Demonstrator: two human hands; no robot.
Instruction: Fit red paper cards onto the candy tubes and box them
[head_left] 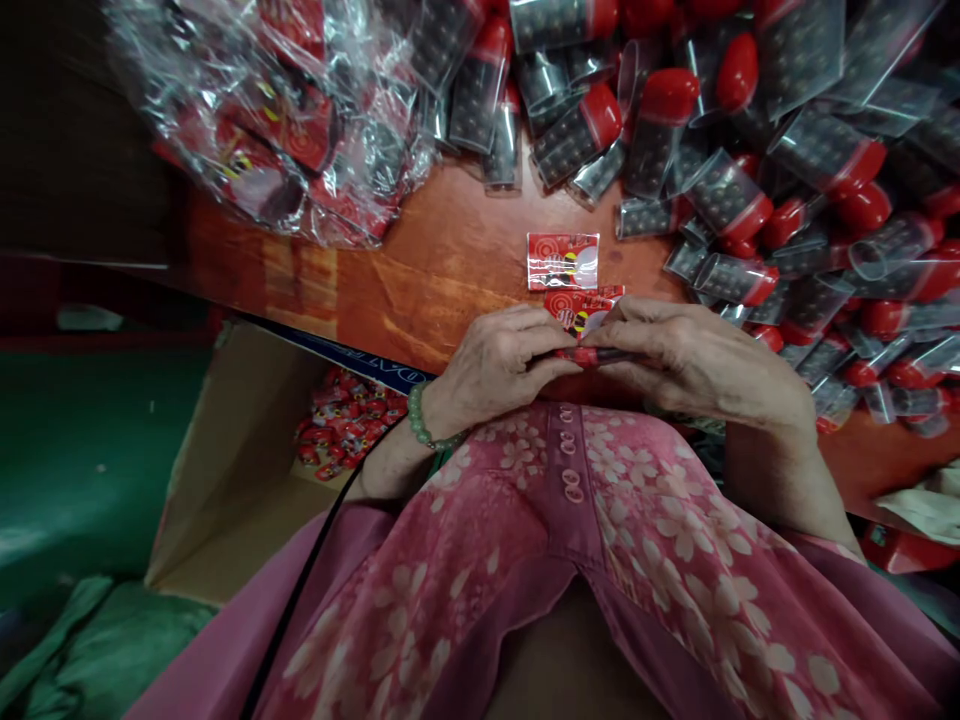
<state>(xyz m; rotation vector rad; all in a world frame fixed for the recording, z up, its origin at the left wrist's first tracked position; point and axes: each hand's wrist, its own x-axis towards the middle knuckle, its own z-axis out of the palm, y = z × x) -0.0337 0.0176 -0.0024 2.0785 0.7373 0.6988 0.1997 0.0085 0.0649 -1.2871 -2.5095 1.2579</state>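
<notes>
My left hand (506, 355), with a green bead bracelet (427, 420) on its wrist, is closed at the table's front edge. Its thumb and finger pinch the left, red end of a small red-and-dark tube (589, 355). My right hand (690, 360) grips the dark right end of the same tube, mostly hidden by the fingers. Just behind the fingertips lies a printed red label sleeve (577, 308), partly covered by my right hand. A second red label sleeve (562, 262) in shiny film lies flat beyond it.
Many clear tubes of dark pellets with red caps (727, 200) are heaped at the back and right. A clear plastic bag (292, 130) of red labels sits back left. Below the table's left edge, an open cardboard box (232, 470) contains red wrapped pieces (349, 420).
</notes>
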